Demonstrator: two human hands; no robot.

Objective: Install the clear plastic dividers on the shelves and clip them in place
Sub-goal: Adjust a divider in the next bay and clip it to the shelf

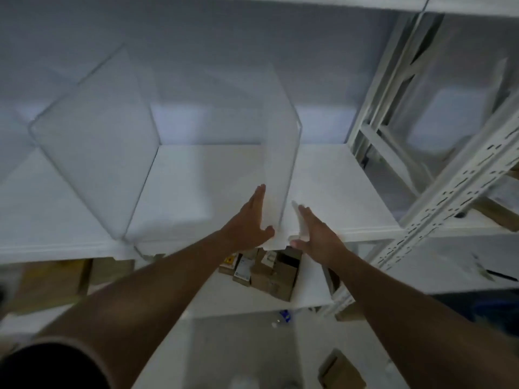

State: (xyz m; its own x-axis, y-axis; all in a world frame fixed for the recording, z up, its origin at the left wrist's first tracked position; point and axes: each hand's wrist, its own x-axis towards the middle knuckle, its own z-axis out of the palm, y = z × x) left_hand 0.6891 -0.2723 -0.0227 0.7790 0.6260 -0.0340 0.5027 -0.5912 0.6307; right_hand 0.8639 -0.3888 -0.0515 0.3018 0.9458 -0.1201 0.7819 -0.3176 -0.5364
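Head view, divider [280,153] upright, front-to-back

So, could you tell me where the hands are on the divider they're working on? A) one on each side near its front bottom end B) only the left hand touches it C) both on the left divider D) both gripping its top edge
A: the left hand and right hand flank the front bottom end of the right divider, palms open, at the shelf edge.

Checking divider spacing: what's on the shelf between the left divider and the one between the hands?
Nothing: the head view shows only bare white shelf board between the left clear plastic divider and the frosted clear divider flanked by both hands.
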